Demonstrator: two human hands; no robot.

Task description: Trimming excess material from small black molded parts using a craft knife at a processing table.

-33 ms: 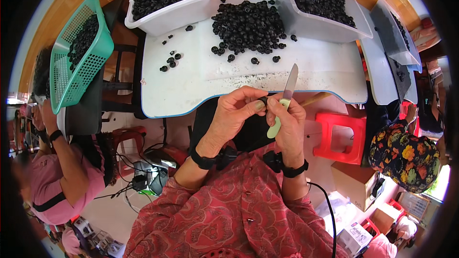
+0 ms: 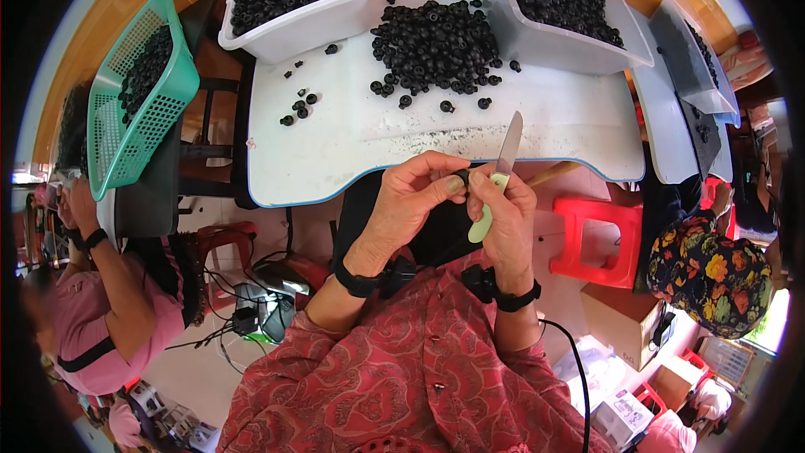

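In front of my lap, my left hand (image 2: pixel 409 201) pinches a small round black part (image 2: pixel 461 175) between thumb and fingers. My right hand (image 2: pixel 506 216) is closed around a folding knife (image 2: pixel 496 193) with a pale green handle. Its blade points up and away, over the table's front edge. The thumb and fingertips of my right hand meet the black part beside the left fingertips. Fingers cover most of that part. Beyond my hands, a pile of similar black parts (image 2: pixel 436 46) lies on the white table (image 2: pixel 335 159), with several loose ones around it.
A white tub (image 2: pixel 293 32) and a translucent tub (image 2: pixel 553 46) of black parts flank the pile. A green basket (image 2: pixel 151 151) stands at left. A red stool (image 2: pixel 597 239) is at right. One person in pink (image 2: pixel 101 327) sits left, another in a flowered top (image 2: pixel 708 273) right.
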